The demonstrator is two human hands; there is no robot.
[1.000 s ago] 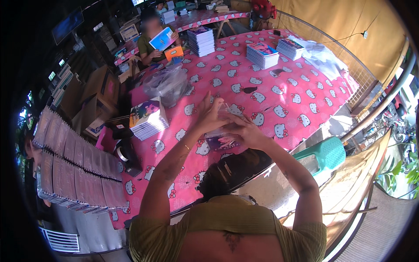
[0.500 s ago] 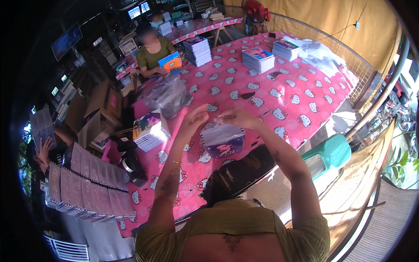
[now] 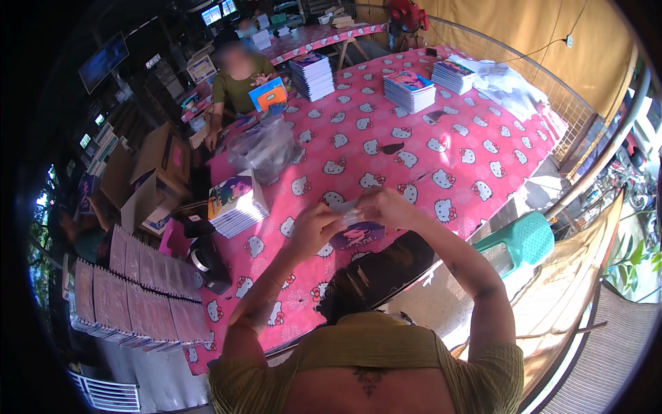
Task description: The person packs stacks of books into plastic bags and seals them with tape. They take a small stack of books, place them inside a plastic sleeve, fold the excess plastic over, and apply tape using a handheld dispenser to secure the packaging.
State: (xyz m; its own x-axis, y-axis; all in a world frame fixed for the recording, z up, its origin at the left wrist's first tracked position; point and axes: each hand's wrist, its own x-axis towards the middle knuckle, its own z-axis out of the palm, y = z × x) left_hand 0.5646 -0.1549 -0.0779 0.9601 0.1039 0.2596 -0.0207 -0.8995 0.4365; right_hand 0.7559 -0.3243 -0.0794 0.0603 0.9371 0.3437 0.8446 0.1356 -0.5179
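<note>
Close in front of me stands a bundle of notebooks with a purple cover [image 3: 358, 236], its upper part hidden by my hands. Clear plastic wrap [image 3: 343, 206] is bunched over its top. My left hand [image 3: 317, 229] pinches the plastic at the bundle's left side. From the right, my right hand [image 3: 387, 207] grips the wrap with bent fingers. Both hands almost meet above the bundle. Left of them sits a stack of notebooks with a colourful cover [image 3: 238, 200]. A torn black sheet or bag [image 3: 379, 272] lies between the bundle and me.
A black tape dispenser [image 3: 209, 263] stands by rows of plastic-wrapped spiral notebooks [image 3: 131, 297] at left. Behind are cardboard boxes [image 3: 162, 162] and crumpled plastic [image 3: 265, 148]. Across the pink table [image 3: 365, 138] a co-worker [image 3: 238, 76] sits near notebook stacks [image 3: 410, 91]. A green plastic stool [image 3: 527, 241] is right.
My hands have closed in on the bundle's top and gathered the plastic. The co-worker has lowered one hand to the table. Another person's hands with notebooks have left the far-left side.
</note>
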